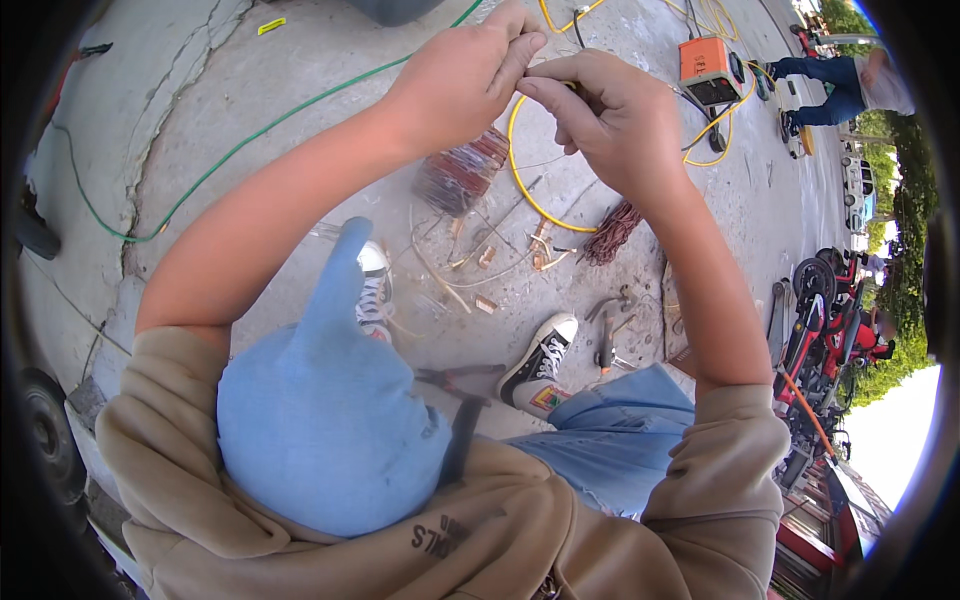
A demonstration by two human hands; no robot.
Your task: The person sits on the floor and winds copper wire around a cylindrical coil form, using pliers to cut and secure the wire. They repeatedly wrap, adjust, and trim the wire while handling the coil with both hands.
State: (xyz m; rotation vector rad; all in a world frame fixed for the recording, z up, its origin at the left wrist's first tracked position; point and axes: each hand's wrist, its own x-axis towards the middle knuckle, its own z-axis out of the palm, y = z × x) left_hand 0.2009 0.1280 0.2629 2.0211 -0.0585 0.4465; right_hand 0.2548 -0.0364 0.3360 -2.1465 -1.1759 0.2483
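Observation:
My left hand [455,85] and my right hand [615,120] meet at the fingertips, raised above the ground. Both pinch at a small dark piece between them, too small and covered to name. Behind the right hand a yellow cable [527,195] curves down to the ground. Under the hands lies a reddish-brown block-like bundle [462,172]. Near it is a coil of dark red cord [612,232]. Scraps of pale wire [435,275] and small copper-coloured pieces [486,303] are scattered between my shoes.
A hammer-like tool [606,340] lies beside my right shoe [541,360]. Long-handled dark pliers [460,380] rest between my feet. A green hose [270,145] crosses the concrete. An orange machine [710,70] with cables stands far right, near another person [845,85]. Red motorbikes [820,320] are parked at right.

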